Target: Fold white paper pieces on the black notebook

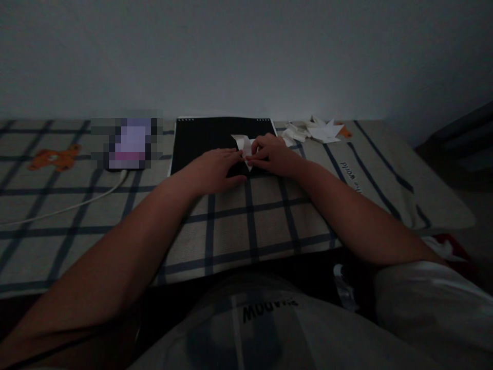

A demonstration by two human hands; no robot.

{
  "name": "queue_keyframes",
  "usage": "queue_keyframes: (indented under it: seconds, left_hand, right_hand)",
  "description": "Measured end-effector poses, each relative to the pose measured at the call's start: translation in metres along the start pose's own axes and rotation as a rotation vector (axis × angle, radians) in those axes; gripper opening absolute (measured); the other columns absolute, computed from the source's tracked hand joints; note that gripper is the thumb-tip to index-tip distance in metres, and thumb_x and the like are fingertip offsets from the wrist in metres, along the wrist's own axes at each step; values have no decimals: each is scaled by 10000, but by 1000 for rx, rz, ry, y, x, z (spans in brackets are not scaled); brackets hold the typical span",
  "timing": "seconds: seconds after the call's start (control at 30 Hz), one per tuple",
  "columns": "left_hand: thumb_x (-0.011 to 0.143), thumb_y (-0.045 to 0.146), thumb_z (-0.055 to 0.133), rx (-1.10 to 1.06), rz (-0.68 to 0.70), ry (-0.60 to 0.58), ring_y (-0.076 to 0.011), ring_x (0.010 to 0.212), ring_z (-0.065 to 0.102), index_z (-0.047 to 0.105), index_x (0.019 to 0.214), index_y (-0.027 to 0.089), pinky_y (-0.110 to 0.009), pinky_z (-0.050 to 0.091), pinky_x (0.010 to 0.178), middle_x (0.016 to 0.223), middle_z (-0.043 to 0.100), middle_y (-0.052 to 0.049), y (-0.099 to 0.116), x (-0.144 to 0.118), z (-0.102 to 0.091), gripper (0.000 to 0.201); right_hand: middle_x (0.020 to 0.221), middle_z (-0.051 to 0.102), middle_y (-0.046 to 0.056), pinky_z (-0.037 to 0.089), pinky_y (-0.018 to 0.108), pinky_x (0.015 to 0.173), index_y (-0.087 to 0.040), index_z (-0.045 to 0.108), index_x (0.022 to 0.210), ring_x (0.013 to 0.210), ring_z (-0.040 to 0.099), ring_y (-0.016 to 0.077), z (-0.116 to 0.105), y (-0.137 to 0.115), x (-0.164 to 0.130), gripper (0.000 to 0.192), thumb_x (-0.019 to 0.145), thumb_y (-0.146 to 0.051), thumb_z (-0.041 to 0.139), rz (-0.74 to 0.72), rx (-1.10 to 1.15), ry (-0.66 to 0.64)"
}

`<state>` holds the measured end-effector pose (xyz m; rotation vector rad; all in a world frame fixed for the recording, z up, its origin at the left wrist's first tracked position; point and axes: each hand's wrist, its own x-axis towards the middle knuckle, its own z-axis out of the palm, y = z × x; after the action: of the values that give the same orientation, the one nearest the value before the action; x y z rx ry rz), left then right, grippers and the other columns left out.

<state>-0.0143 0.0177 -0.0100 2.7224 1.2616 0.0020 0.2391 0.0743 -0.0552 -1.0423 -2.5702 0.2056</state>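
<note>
on the left, a thin white cable (92, 198) crosses the checked cloth-covered bench (231, 226). my left hand (217, 165) rests over a flat black rectangular sheet (204, 131), fingers outstretched and unclenched, tips at the small folded white paper (242, 142). it lies between both hands' fingers; my right hand (275, 154) curls its own against it, whether pinching i cannot tell. farther right lie pointed white paper shapes (327, 131).

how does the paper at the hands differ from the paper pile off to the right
The paper at the hands is over the black sheet; the paper pile lies on the checked cloth. Fingers partly cover the former, while the pile shows several spiky points. The pile also spreads wider than the visible part of the other. Both are whitish and folded.
</note>
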Motion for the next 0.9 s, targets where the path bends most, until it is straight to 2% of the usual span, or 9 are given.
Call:
queue_keyframes:
  seconds: [0.1,0.2,0.3,0.47,0.9]
  left_hand:
    - [1077,529,528,-30,13,1,-353,1636,549,636,1619,144,-502,417,1372,1746,595,-175,-5,-1,-1,673]
    - [1054,530,565,-57,44,8,-346,1596,587,647,1608,189,-498,446,1345,1714,632,-148,-10,-2,-1,656]
    - [1021,529,610,-74,70,27,-353,1578,593,683,1577,215,-508,447,1343,1690,653,-125,-16,-1,2,643]
    - [995,563,635,-105,103,91,-384,1536,605,783,1455,198,-532,470,1324,1670,650,-145,-25,2,8,606]
    - [1024,515,573,-80,136,93,-353,1485,662,785,1465,189,-509,480,1307,1583,735,-135,-22,2,6,588]
  right_hand:
    - [1325,797,105,432,516,1059,-282,902,1098,1266,635,339,-3,-2,-1,247,1090,-438,711,-4,7,9]
    - [1393,795,94,438,525,1106,-297,907,1144,1320,648,341,-6,-3,-3,247,1096,-423,699,-30,29,3]
    - [1407,795,102,461,528,1128,-285,911,1162,1315,663,336,-5,-1,-2,266,1102,-392,676,-74,47,0]
    - [1370,800,102,497,522,1116,-278,917,1154,1272,671,325,3,9,-1,278,1105,-385,665,-171,83,46]
    - [1406,783,115,506,516,1127,-261,912,1163,1287,664,326,4,8,-1,279,1112,-372,661,-140,126,18]
